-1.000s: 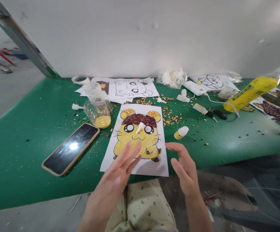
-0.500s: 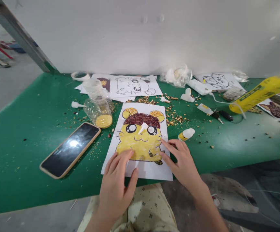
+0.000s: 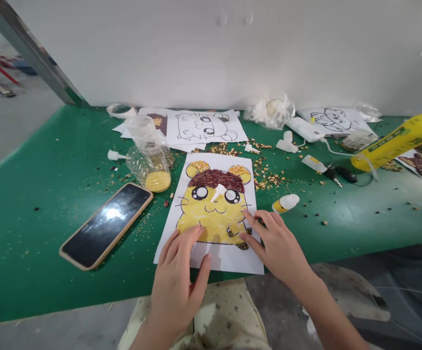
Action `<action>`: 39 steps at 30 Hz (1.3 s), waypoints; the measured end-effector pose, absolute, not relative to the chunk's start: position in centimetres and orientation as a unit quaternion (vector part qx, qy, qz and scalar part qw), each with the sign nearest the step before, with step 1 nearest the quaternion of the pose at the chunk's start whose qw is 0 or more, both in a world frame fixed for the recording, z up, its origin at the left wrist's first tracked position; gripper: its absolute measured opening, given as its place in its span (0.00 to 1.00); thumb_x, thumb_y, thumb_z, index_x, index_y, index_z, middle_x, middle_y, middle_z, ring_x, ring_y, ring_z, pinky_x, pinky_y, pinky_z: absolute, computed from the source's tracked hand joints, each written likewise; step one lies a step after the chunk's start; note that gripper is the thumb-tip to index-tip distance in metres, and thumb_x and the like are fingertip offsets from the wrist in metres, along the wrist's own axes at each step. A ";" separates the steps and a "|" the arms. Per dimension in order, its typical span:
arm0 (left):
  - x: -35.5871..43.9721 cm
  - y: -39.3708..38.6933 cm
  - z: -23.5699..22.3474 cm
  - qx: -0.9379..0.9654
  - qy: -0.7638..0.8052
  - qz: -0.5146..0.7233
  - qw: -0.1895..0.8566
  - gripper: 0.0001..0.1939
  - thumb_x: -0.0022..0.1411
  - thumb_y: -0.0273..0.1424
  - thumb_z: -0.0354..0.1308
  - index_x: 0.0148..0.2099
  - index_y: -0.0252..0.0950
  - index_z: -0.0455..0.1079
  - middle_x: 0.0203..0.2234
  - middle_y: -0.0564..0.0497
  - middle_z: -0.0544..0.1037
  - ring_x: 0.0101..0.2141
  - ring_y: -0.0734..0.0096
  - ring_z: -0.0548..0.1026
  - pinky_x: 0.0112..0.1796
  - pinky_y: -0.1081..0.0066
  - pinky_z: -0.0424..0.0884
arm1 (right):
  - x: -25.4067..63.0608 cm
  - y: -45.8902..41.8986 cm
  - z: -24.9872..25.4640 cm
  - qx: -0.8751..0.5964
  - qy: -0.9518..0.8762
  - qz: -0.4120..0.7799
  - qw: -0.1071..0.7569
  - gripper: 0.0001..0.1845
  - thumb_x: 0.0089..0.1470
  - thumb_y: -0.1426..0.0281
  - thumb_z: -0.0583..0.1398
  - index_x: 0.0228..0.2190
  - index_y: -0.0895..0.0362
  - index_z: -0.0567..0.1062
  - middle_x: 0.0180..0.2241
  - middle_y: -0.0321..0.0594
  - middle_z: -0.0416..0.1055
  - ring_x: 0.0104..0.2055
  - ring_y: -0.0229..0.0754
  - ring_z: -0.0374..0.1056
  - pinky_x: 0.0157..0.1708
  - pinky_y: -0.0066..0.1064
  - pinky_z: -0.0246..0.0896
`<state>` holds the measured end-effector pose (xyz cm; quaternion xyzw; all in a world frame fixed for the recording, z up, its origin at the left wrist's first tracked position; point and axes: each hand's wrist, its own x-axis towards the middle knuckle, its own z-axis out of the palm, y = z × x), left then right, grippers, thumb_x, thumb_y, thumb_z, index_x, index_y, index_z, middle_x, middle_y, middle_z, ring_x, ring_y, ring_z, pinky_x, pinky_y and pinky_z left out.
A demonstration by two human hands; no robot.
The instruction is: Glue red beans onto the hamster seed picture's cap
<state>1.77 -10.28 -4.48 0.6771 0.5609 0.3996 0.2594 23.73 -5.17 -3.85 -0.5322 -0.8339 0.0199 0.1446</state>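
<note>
In front of me lies a sheet of paper (image 3: 214, 260) with a cartoon hamster picture (image 3: 216, 216). Its body is covered in fine yellow grain, the forehead in dark red beans, and the upper ears in corn bits. A small white nozzle cap (image 3: 218, 192) rests between the eyes. My left hand (image 3: 178, 274) lies over the lower left of the picture, fingers stretched and thumb apart. My right hand (image 3: 278, 243) touches the lower right side near the hamster's arm, its thumb and index finger apart. I see nothing held in either hand.
Left of the sheet are a phone (image 3: 107, 226) and a clear plastic bottle (image 3: 149, 167) with yellow grain. A glue bottle (image 3: 286, 203) lies to the right. Behind are scattered grains (image 3: 269, 177), another drawing (image 3: 203, 127), keys (image 3: 333, 176) and a yellow packet (image 3: 396, 143).
The view has shifted slightly, so the table things sit a little differently in it. My right fingertips stay by the hamster's arm; my left hand keeps its place.
</note>
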 end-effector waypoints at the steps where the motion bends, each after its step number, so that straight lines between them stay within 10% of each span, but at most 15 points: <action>1: 1.8 -10.3 -4.5 0.680 0.561 0.397 0.257 0.27 0.58 0.28 0.57 0.59 0.43 0.59 0.53 0.49 0.70 0.55 0.53 0.62 0.58 0.53 0.49 | 23.7 -5.0 -3.7 -0.524 -0.841 0.010 0.133 0.26 0.58 0.57 0.53 0.53 0.58 0.68 0.40 0.47 0.69 0.41 0.50 0.64 0.36 0.42 0.67; 19: 1.6 -10.2 -4.6 0.748 0.565 0.321 0.136 0.26 0.61 0.29 0.52 0.60 0.38 0.54 0.52 0.46 0.70 0.54 0.59 0.65 0.57 0.56 0.55 | 24.2 -4.3 -2.3 -0.496 -0.865 -0.023 0.072 0.35 0.58 0.49 0.43 0.50 0.63 0.66 0.36 0.51 0.71 0.37 0.51 0.69 0.25 0.36 0.66; 24: 1.6 -10.2 -4.6 0.758 0.566 0.308 0.102 0.24 0.62 0.30 0.50 0.60 0.35 0.53 0.51 0.45 0.71 0.54 0.60 0.65 0.56 0.57 0.58 | 24.6 -4.3 -2.8 -0.514 -0.830 0.089 0.196 0.22 0.59 0.60 0.53 0.52 0.56 0.59 0.45 0.47 0.70 0.44 0.48 0.68 0.37 0.37 0.68; 39: 1.5 -10.2 -4.7 0.759 0.570 0.299 0.099 0.24 0.63 0.31 0.50 0.60 0.35 0.53 0.52 0.45 0.70 0.54 0.61 0.64 0.57 0.58 0.58 | 24.4 -4.4 -4.2 -0.434 -0.851 0.023 0.294 0.28 0.55 0.70 0.58 0.56 0.57 0.56 0.45 0.49 0.70 0.45 0.48 0.67 0.41 0.41 0.67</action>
